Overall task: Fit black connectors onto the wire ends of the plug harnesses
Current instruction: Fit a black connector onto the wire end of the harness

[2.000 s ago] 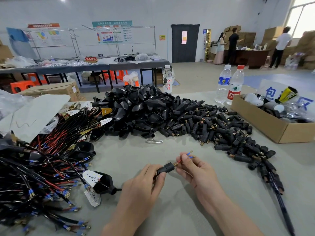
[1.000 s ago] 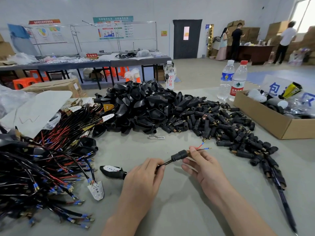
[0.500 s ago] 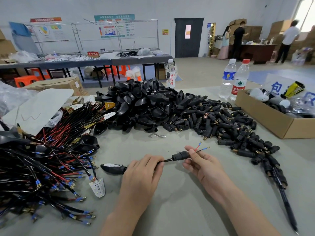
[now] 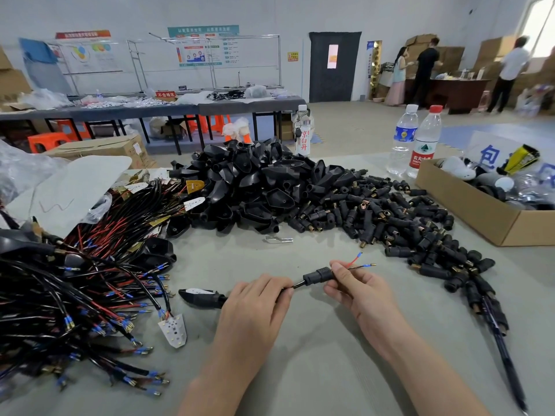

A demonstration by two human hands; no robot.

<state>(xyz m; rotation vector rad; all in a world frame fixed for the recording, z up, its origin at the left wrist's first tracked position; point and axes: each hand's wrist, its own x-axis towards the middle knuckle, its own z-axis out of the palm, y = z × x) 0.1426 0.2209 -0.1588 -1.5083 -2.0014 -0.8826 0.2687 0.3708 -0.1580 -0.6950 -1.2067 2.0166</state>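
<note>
While the table (image 4: 300, 379) carries this much loose stock, the biggest worry I see is the tangle of harnesses (image 4: 75, 295) at the left. The plug (image 4: 201, 297) of the one being worked lies just beside it, and a tug could drag a neighbour along. Next, the heap of black connectors (image 4: 390, 217) spreads near the right hand (image 4: 360, 291), so a careless sweep would scatter them. The left hand (image 4: 255, 307) has its grip pinched on the cable (image 4: 295, 285), and the right's grip pinches the connector (image 4: 318, 276) held between them over the table. Its red and blue-tipped wire ends (image 4: 368, 265) poke out beyond, and forcing could bend them or leave the piece half seated. Around stand a mound of plug shells (image 4: 255, 181), a cardboard box (image 4: 468, 211), two water bottles (image 4: 425, 148) and a small metal clip (image 4: 279, 239); none blocks the hands.
</note>
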